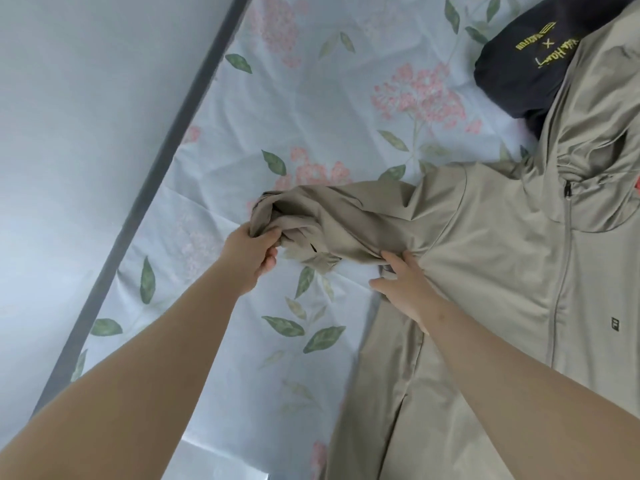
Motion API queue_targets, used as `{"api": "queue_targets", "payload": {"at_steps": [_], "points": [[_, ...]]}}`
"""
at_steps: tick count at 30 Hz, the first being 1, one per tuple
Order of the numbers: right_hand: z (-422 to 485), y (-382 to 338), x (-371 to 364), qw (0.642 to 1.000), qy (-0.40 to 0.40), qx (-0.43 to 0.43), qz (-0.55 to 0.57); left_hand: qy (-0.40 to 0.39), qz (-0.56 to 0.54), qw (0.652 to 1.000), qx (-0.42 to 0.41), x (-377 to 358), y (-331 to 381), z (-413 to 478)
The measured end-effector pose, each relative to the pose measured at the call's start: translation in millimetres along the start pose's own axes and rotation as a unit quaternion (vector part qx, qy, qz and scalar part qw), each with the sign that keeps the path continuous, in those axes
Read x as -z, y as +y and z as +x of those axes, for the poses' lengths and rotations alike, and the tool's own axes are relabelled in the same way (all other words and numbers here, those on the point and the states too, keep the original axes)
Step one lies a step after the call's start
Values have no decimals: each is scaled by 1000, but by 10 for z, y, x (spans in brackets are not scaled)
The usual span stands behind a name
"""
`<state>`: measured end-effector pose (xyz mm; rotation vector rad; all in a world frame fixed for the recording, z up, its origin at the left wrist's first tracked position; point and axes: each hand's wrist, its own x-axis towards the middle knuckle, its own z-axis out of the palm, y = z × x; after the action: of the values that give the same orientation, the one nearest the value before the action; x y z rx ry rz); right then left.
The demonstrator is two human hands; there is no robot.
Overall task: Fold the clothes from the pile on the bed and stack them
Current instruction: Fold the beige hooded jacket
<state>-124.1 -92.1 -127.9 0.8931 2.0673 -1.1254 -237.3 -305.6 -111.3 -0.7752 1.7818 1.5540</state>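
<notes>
The left hand (254,252) is gripping the bunched cuff of the beige jacket (491,271), lying spread on the bed sheet (311,109). The right hand (403,289) is lying open, pinning the armpit just inboard. Drawing the sleeve (332,216) taut outward before folding should smooth it.

Two garments lie on one bed sheet (311,109) — one beige jacket (502,271) and one dark folded garment (512,64). The jacket shows one zip (562,271) down its front and one small logo (614,323). Two hands are in view — one left hand (251,252), one right hand (403,289).
</notes>
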Motion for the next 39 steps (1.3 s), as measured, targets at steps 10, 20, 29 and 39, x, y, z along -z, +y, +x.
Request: {"api": "queue_targets", "payload": {"at_steps": [10, 20, 29, 39], "points": [[60, 19, -56, 1000, -2, -14, 23, 213, 230, 911, -268, 324, 7, -169], [71, 71, -99, 1000, -4, -17, 12, 112, -416, 895, 115, 204, 248, 115], [-5, 37, -47, 989, 32, -3, 146, 62, -272, 947, -156, 74, 715, -129], [-543, 854, 990, 608, 214, -95, 759, -368, 439, 755, -319, -1862, -181, -1154]]}}
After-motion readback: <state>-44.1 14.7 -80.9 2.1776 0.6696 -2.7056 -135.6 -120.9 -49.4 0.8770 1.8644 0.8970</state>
